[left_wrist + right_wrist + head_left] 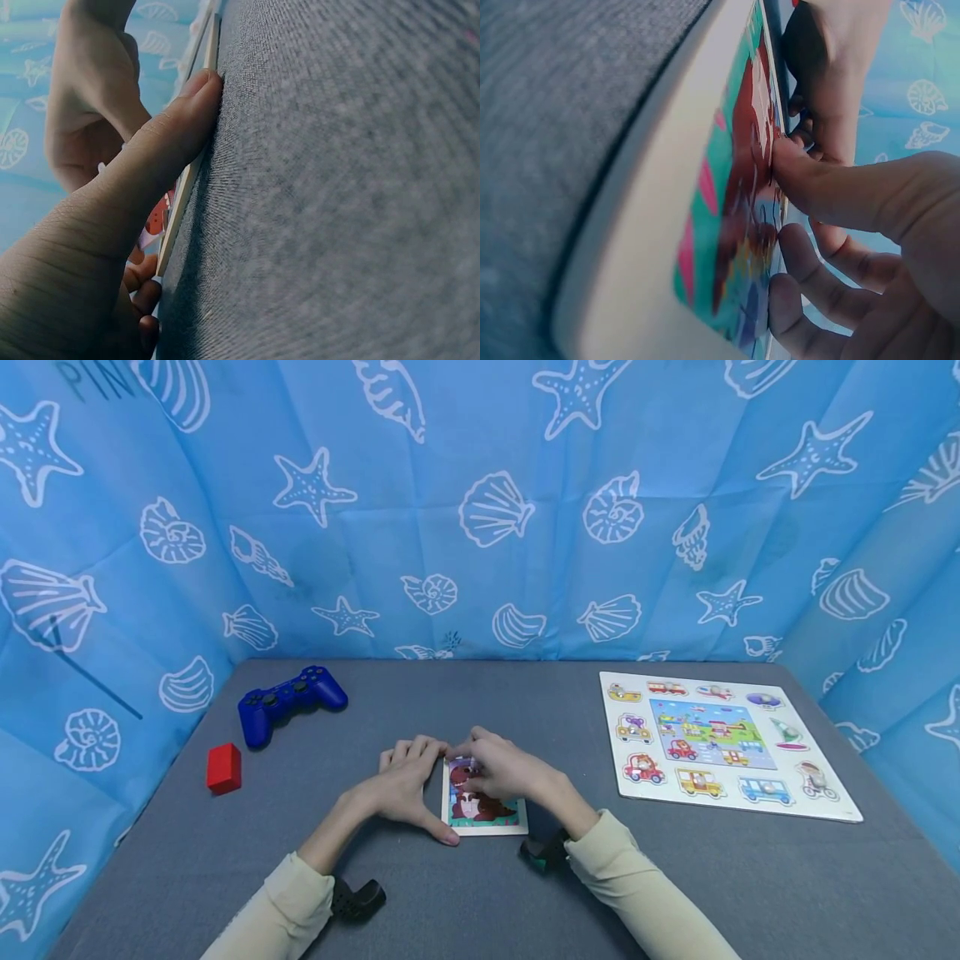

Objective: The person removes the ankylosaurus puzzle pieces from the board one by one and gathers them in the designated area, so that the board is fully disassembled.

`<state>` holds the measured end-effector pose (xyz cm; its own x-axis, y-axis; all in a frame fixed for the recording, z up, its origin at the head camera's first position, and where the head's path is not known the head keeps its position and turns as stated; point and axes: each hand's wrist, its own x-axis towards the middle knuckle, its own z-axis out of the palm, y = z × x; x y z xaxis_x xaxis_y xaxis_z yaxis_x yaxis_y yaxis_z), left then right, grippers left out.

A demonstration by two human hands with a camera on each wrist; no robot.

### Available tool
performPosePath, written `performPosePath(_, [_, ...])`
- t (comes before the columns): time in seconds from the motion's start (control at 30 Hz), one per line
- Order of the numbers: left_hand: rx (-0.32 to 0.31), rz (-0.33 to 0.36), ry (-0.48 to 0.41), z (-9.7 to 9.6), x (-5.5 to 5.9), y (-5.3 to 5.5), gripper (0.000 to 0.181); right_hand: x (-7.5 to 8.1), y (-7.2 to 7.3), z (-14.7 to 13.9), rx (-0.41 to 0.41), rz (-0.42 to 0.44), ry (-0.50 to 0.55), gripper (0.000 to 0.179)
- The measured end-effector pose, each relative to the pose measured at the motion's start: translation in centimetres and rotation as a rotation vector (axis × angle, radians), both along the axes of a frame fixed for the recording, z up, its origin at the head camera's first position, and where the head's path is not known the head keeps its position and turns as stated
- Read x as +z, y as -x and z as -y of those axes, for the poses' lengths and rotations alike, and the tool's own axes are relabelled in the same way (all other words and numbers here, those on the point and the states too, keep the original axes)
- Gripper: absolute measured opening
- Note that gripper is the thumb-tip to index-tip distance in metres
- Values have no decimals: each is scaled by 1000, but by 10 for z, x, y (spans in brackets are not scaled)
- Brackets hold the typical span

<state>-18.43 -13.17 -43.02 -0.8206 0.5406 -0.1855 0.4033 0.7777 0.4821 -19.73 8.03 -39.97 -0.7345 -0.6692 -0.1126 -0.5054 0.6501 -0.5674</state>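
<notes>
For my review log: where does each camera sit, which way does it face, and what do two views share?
Head: on the head, facing forward and down at the dinosaur board; left hand, right hand and sleeves show.
Left wrist: on that wrist, looking past the thumb along the board's edge; right hand beyond.
Right wrist: on that wrist, looking across the board's face; right fingers near, left hand beyond.
Shared: both wrist views show board and curtain.

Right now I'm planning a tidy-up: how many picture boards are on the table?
2: the small dinosaur board, partly covered by the left hand and right hand, and the larger vehicle board on the table, farther right. No others show.
</notes>
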Motion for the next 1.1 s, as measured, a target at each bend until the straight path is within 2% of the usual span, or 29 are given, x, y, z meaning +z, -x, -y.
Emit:
performPosePath(0.5, [-19,-27,-4,2,-1,2,114,-2,-1,-3,7,-8,14,39])
performPosePath(0.7, [-44,-73,40,0,3,2,116,-2,-2,-3,-10,-46,17,39])
performPosePath(1.1, [-70,-80,74,5,11,4,116,5,1,-11,-9,-127,50,37])
